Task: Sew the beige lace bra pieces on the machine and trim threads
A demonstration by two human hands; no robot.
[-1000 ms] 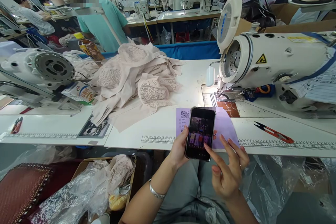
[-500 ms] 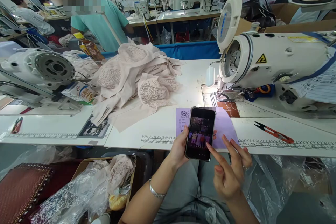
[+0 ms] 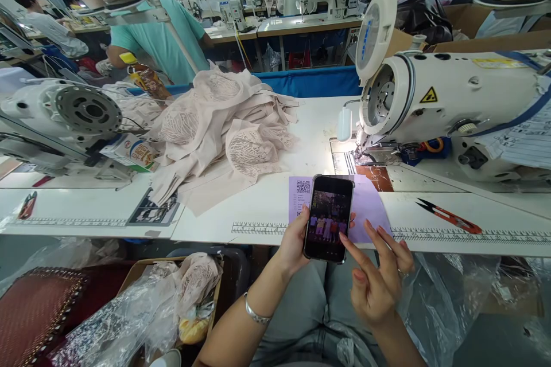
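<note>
A dark smartphone with a group photo on its screen is held upright in my left hand, whose fingers wrap around its back. My right hand has its fingers spread, and the index fingertip is at the screen's lower right edge. Behind the phone, a purple sheet with printed codes lies on the white sewing table. To the left rests a heap of beige lace bra pieces. Red-handled thread snips lie right of my right hand.
A sewing machine with its lamp lit stands at the right, another machine head at the left. A drink bottle leans behind the heap. Below the table's left side sits a box of plastic-wrapped pieces. A person in a teal shirt is beyond.
The person in the teal shirt has leaned slightly left and lower. My hands and the phone stay almost where they were.
</note>
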